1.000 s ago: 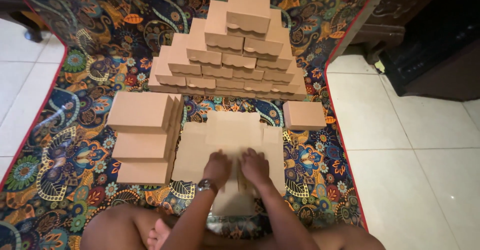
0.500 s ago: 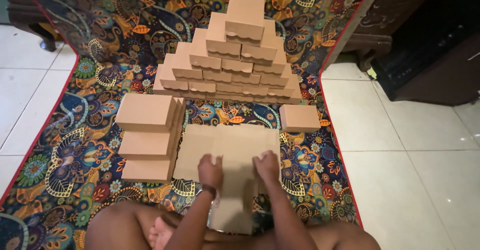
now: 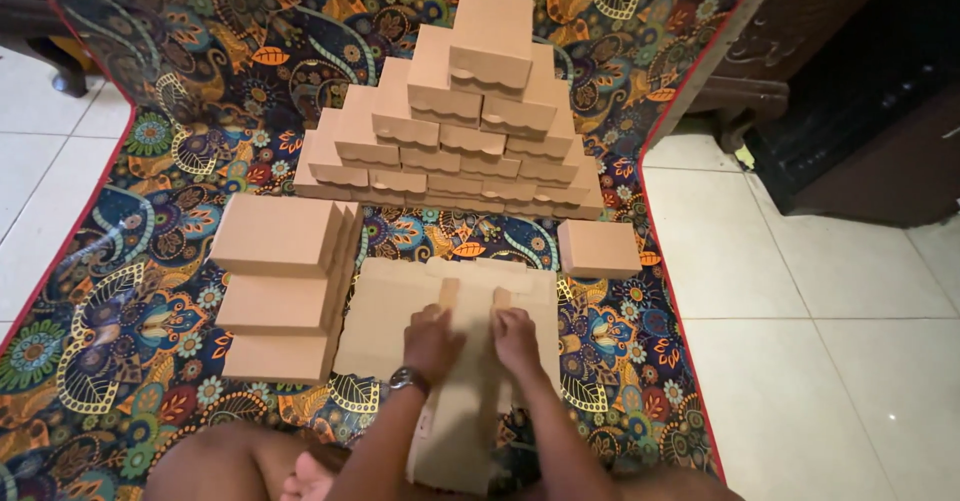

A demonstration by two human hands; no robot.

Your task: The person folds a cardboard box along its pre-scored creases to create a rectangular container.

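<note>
Cardboard blank (image 3: 455,361), plain tan and unprinted, lies flat on the patterned floor mat (image 3: 110,331) just in front of the person's knees, its narrow panel running back toward the body. Seen from the head camera, two small flaps stand up near its middle. The left hand (image 3: 432,341), a watch at its wrist, presses palm-down on the blank with fingers curled at one raised flap; the right hand (image 3: 516,339) does the same just beside it at the other flap. To the left sits a stack of flat blanks (image 3: 285,291). Behind rises a stepped pile of folded boxes (image 3: 460,111), and one lone folded box (image 3: 598,248) rests to the right.
</note>
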